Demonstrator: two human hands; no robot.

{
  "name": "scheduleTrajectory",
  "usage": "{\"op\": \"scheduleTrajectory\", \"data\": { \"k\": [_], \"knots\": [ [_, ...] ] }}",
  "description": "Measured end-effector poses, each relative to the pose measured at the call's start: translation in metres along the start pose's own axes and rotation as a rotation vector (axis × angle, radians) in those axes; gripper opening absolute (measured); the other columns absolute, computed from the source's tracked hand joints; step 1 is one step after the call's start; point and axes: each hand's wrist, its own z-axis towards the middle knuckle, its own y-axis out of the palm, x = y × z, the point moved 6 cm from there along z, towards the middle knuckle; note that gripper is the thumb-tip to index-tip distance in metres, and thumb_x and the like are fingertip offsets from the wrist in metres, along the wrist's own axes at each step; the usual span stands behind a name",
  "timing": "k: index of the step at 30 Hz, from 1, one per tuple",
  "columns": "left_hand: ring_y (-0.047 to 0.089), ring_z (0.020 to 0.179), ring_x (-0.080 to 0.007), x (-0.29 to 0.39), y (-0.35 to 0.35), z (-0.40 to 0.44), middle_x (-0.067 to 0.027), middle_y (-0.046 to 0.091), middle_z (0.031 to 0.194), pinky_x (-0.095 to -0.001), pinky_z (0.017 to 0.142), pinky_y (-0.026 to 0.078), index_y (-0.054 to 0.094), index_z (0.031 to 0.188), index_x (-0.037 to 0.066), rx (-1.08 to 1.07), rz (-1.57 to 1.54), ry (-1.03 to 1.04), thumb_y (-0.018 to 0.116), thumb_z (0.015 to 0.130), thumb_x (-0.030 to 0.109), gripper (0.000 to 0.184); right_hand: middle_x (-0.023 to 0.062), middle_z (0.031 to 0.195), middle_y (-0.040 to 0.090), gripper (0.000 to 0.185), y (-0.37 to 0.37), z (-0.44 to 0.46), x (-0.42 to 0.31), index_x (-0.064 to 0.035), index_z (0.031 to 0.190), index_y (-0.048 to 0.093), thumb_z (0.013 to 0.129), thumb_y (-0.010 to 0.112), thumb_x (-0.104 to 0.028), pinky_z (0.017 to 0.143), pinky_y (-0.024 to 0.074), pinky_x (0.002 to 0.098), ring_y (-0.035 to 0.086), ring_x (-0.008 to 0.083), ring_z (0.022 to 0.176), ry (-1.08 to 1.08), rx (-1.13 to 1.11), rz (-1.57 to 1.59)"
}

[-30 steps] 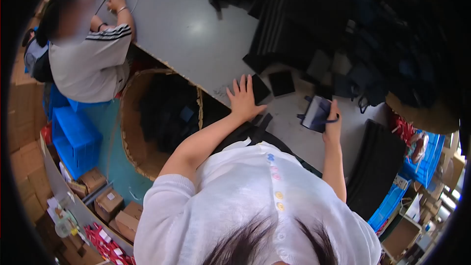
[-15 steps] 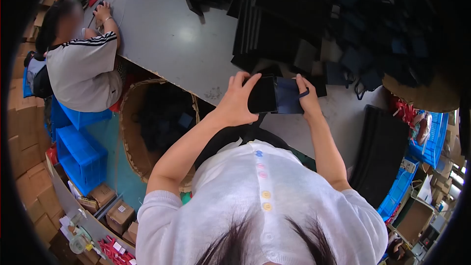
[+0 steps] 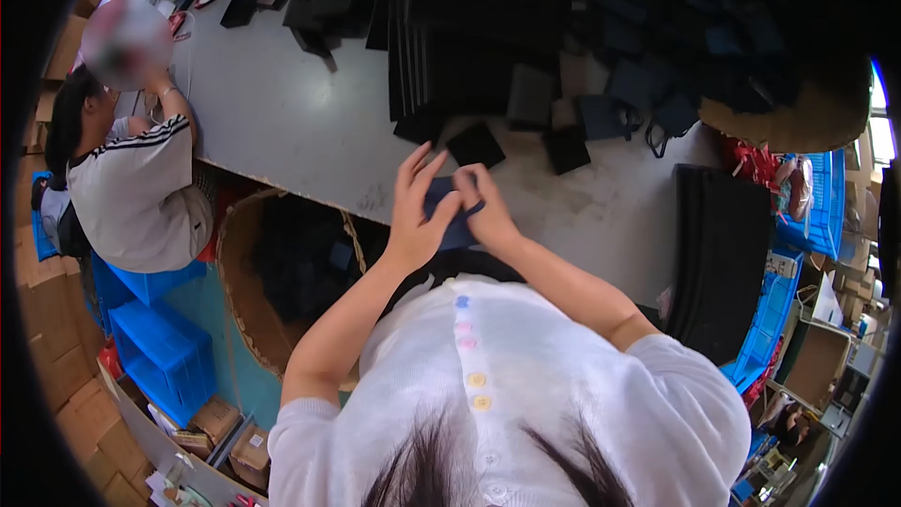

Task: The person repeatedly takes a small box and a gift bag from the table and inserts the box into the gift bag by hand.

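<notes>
A small dark navy flat box (image 3: 457,233) is between my two hands, low over the near edge of the table. My left hand (image 3: 419,214) is on its left side, thumb lying across the box and fingers spread upward. My right hand (image 3: 490,216) grips the right side with bent fingers, by a dark ribbon loop at the box's edge. The hands hide much of the box. Just beyond my fingertips a black square piece (image 3: 476,145) lies on the table, with another black piece (image 3: 566,149) to its right.
Stacked black panels (image 3: 422,47) and a dark heap of boxes stand on the grey table (image 3: 291,122). Below its edge is a large cardboard bin (image 3: 246,291) of dark pieces. A black stack (image 3: 718,263) is at right. A co-worker (image 3: 141,188) sits at left, near blue crates (image 3: 169,357).
The black piece that my left hand held is no longer seen in it. My hands have come closer together around the navy box. The view has shifted, and the co-worker's hand is raised.
</notes>
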Motion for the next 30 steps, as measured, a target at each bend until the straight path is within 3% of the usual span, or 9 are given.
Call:
{"op": "scheduleTrajectory", "data": {
  "k": [1,4,7,9,15,17,23,27,30],
  "knots": [
    [0.045,0.123,-0.029,-0.002,-0.012,-0.005,-0.0148,0.038,0.14,-0.0374,0.103,0.034,0.056,0.124,0.005,0.024,0.041,-0.026,0.06,0.085,0.016,0.041,0.0208,0.104,0.059,0.048,0.009,-0.003,-0.022,-0.0029,0.117,0.044,0.085,0.065,-0.032,0.084,0.0456,0.0374,0.059,0.0319,0.092,-0.237,-0.092,-0.07],
    [0.05,0.118,-0.0315,-0.014,-0.073,-0.027,-0.0159,0.05,0.128,-0.0385,0.099,0.04,0.062,0.116,0.006,-0.275,0.169,-0.129,0.065,0.075,0.008,0.041,0.0203,0.114,0.054,0.076,0.021,-0.031,-0.051,-0.0061,0.139,0.033,0.076,0.072,-0.026,0.088,0.0467,0.039,0.056,0.0306,0.104,-0.184,-0.817,-0.204],
    [0.043,0.123,-0.0359,-0.022,-0.147,-0.058,-0.0156,0.046,0.135,-0.0432,0.101,0.039,0.058,0.124,0.011,-0.512,1.0,-0.446,0.072,0.074,0.027,0.055,0.0143,0.11,0.061,0.045,-0.053,0.014,-0.045,-0.0072,0.115,0.061,0.072,0.067,-0.015,0.084,0.051,0.0358,0.059,0.0282,0.103,-0.478,-0.23,-0.586],
    [0.041,0.124,-0.038,-0.038,-0.175,-0.044,-0.0169,0.046,0.134,-0.0433,0.101,0.039,0.055,0.126,0.01,-0.261,0.979,-0.378,0.073,0.073,0.035,0.061,0.0113,0.093,0.066,0.029,-0.112,0.04,-0.029,-0.0046,0.104,0.063,0.075,0.062,-0.004,0.076,0.0525,0.0302,0.065,0.0214,0.083,-0.318,0.203,-0.482],
    [0.046,0.118,-0.0388,-0.163,-0.19,0.101,-0.0216,0.047,0.127,-0.0437,0.098,0.04,0.043,0.133,0.003,0.158,0.47,-0.193,0.074,0.075,0.024,0.069,0.0138,0.098,0.064,0.03,-0.211,0.069,0.029,-0.0025,0.105,0.06,0.075,0.06,0.001,0.078,0.0511,0.0333,0.064,0.0229,0.088,-0.262,0.6,-0.531],
    [0.044,0.119,-0.0397,-0.18,-0.201,0.145,-0.0224,0.046,0.127,-0.0435,0.101,0.038,0.042,0.132,0.002,0.644,0.457,-0.205,0.07,0.074,0.014,0.066,0.0138,0.098,0.063,0.031,-0.234,0.068,0.051,-0.0023,0.105,0.06,0.074,0.061,0.001,0.081,0.0498,0.0339,0.063,0.024,0.089,-0.225,0.655,-0.592],
    [0.036,0.127,-0.0405,-0.154,-0.132,0.264,-0.0185,0.043,0.133,-0.0471,0.106,0.031,0.045,0.131,0.004,0.052,0.724,0.538,0.066,0.063,0.003,0.071,0.0142,0.104,0.062,0.041,-0.249,0.042,0.049,-0.0031,0.11,0.057,0.07,0.064,-0.003,0.087,0.0473,0.0368,0.061,0.0281,0.096,-0.101,0.778,-0.786],
    [0.02,0.139,-0.0421,-0.185,-0.104,0.316,-0.0177,0.038,0.137,-0.0571,0.11,0.022,0.055,0.118,0.008,-0.159,1.134,0.474,0.07,0.06,0.008,0.06,0.017,0.114,0.056,0.052,-0.252,0.037,0.034,-0.0055,0.12,0.052,0.069,0.064,-0.005,0.092,0.046,0.038,0.057,0.0314,0.104,0.045,0.817,-0.908],
    [0.036,0.126,-0.0425,-0.188,-0.096,0.326,-0.023,0.044,0.124,-0.0538,0.108,0.026,0.057,0.111,0.004,-0.108,1.08,0.554,0.072,0.059,0.012,0.054,0.0183,0.123,0.05,0.063,-0.261,0.054,0.029,-0.0096,0.125,0.048,0.066,0.07,-0.014,0.099,0.0399,0.0413,0.048,0.0353,0.116,0.011,0.737,-0.995]
  ]
}}
